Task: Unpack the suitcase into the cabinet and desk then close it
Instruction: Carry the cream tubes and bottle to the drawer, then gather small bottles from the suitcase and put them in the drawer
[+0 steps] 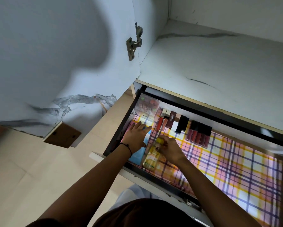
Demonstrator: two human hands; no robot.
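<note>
Where the plaid-lined black drawer [120,126] forms its near left corner: clear yellow plastic bottle [151,157], lying flat; likely light, rigid, slick. Right hand [170,149] pinches its cap; body seems the surer hold. Left hand [136,138], fingers flat, presses pale blue carton [138,155] alongside.

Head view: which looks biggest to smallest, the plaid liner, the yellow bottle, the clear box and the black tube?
1. plaid liner
2. yellow bottle and clear box: about alike; the right hand hides part of the bottle
3. black tube
</note>
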